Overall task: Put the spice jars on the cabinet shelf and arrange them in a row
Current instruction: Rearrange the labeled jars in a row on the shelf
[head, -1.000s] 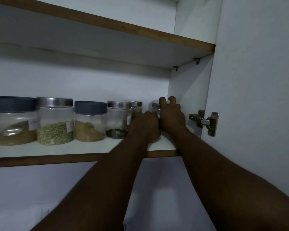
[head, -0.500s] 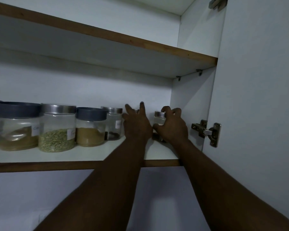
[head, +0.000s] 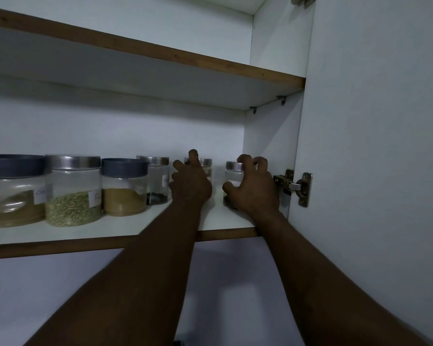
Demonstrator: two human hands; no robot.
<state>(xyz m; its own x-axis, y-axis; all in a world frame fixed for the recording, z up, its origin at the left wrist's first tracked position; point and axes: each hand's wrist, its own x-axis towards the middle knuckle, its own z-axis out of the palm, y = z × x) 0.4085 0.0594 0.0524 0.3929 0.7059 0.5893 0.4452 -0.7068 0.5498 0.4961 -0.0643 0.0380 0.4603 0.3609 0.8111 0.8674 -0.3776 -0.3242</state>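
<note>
Lighting: dim, bluish cast. Shadow: heavy beneath upper shelf; forearms near black. Glare: faint sheen on steel lids. Focus: soft, jar labels unreadable. Edges: wide-angle bowing.

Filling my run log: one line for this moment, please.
left hand touches fifth jar | right hand grips end jar | shelf: jars in row

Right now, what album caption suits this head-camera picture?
At the cabinet shelf, the right hand grips the end jar while the left hand touches the neighbouring jar.
</note>
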